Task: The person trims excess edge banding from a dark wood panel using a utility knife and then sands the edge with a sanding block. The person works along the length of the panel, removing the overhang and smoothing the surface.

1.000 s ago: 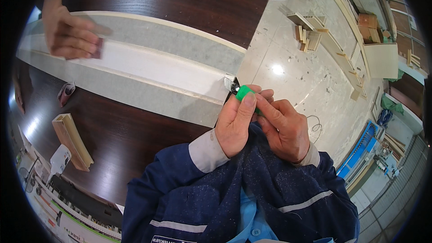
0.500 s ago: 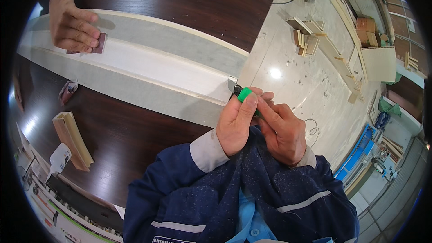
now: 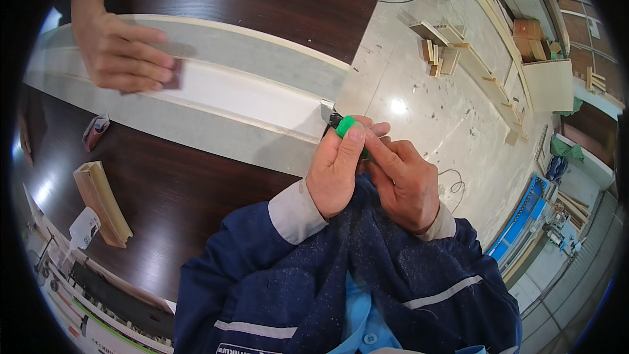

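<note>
At the near end of a long grey channel-shaped panel [image 3: 262, 136], I hold a cutter knife [image 3: 345, 126] with a green handle, a black neck and a metal blade. My left hand [image 3: 333, 174] grips it, thumb along the green handle. My right hand [image 3: 407, 190] is closed around the rear of the handle, which the fingers mostly hide. The blade lies over the end of the panel's white inner strip [image 3: 255, 99]; whether it touches, I cannot tell. Farther left, another person's hand [image 3: 124, 56] presses a brown-red sanding sheet [image 3: 175, 75] onto that strip.
The panel rests on a dark wood-grain table [image 3: 183, 190]. On it lie a cream hollow profile offcut [image 3: 105, 203], a white bottle [image 3: 85, 228] and a crumpled sanding piece [image 3: 95, 132]. Wood offcuts [image 3: 440, 59] lie on the pale floor to the right.
The other person's hand has slid the sanding sheet rightward along the strip. My hands and the knife have shifted slightly left and up, along with the whole view; my grip is the same.
</note>
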{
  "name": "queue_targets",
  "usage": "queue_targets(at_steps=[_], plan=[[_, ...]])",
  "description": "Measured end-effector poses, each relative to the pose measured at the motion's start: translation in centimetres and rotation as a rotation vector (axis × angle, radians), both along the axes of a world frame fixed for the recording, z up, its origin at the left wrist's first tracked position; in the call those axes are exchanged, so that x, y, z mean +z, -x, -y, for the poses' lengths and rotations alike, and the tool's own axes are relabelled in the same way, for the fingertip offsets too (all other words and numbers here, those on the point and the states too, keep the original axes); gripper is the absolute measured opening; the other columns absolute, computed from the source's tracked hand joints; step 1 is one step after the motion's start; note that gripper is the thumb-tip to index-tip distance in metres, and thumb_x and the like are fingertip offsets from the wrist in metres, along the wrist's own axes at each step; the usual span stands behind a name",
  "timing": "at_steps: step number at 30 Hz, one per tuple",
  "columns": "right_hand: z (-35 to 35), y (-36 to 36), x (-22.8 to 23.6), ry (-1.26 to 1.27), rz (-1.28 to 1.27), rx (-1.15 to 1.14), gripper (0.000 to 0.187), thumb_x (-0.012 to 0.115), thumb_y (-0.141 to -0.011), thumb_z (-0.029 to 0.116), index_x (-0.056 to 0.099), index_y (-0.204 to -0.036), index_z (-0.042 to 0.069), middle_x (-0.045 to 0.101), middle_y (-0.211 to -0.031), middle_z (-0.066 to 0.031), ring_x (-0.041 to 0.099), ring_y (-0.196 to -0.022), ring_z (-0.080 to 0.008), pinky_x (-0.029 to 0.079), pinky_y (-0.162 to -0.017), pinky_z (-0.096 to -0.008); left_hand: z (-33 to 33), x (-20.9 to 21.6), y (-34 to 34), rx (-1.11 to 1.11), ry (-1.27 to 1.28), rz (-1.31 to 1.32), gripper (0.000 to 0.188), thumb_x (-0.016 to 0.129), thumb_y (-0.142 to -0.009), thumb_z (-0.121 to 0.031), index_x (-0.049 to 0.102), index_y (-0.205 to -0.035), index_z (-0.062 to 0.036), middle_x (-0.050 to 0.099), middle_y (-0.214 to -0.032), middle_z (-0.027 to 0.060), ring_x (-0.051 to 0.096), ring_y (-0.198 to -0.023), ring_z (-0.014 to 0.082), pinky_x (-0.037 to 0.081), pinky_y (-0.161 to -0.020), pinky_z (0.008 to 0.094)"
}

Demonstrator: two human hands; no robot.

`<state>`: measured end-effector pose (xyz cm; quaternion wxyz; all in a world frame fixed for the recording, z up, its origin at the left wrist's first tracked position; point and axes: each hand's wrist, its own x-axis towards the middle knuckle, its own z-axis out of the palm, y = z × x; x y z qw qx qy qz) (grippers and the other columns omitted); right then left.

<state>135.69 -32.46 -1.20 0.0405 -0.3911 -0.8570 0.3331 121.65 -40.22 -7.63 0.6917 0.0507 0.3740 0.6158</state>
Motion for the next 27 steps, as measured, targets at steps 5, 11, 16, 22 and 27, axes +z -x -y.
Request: queue_targets(at_steps=[5, 11, 16, 22, 27], plan=[[0.3, -0.2, -0.1, -0.024, -0.005, -0.022, 0.053, 0.077, -0.094, 0.008, 0.072, -0.145, 0.02, 0.075, -0.104, -0.0105, 0.074, -0.083, -0.0301, 0.06, -0.066, -0.0422, 0.1, 0.0, 0.0, 0.0, -0.01, 0.029, 0.045, 0.039, -0.121, -0.039, 0.049, -0.145, -0.0027, 0.065, -0.147, 0.0167, 0.064, -0.126, 0.0211, 0.054, -0.106, 0.037], [0.7, -0.3, 0.4, -0.023, 0.032, -0.05, 0.055, 0.077, -0.093, 0.006, 0.071, -0.146, 0.02, 0.075, -0.104, -0.0116, 0.076, -0.082, -0.0318, 0.061, -0.067, -0.0424, 0.1, -0.3, 0.1, -0.033, -0.019, 0.07, 0.044, 0.041, -0.121, -0.04, 0.05, -0.145, -0.0049, 0.063, -0.148, 0.0175, 0.065, -0.129, 0.0255, 0.054, -0.112, 0.0411], [0.7, -0.3, 0.7, 0.017, 0.004, -0.08, 0.059, 0.078, -0.092, 0.002, 0.071, -0.148, 0.02, 0.075, -0.102, -0.013, 0.077, -0.083, -0.0333, 0.063, -0.07, -0.0415, -0.1, -0.5, 0.2, -0.103, -0.034, 0.067, 0.045, 0.041, -0.121, -0.04, 0.05, -0.146, -0.0031, 0.062, -0.148, 0.0182, 0.064, -0.13, 0.0246, 0.054, -0.112, 0.0406], [0.5, -0.7, 1.3, 0.007, -0.003, -0.031, 0.058, 0.078, -0.09, -0.006, 0.07, -0.146, 0.008, 0.072, -0.1, -0.0166, 0.075, -0.083, -0.031, 0.058, -0.069, -0.0394, 0.2, 0.1, 0.2, -0.155, -0.073, -0.069, 0.047, 0.038, -0.121, -0.039, 0.047, -0.148, -0.0024, 0.061, -0.15, 0.0192, 0.063, -0.133, 0.0256, 0.053, -0.112, 0.0402], [0.0, -0.5, 0.9, 0.021, -0.009, -0.021, 0.052, 0.079, -0.092, 0.005, 0.074, -0.142, 0.019, 0.074, -0.101, -0.0122, 0.076, -0.081, -0.0318, 0.062, -0.068, -0.0408, 0.4, 0.4, -0.2, -0.051, -0.07, -0.107, 0.046, 0.036, -0.122, -0.039, 0.047, -0.146, -0.001, 0.062, -0.148, 0.02, 0.063, -0.132, 0.0257, 0.053, -0.112, 0.0392]])
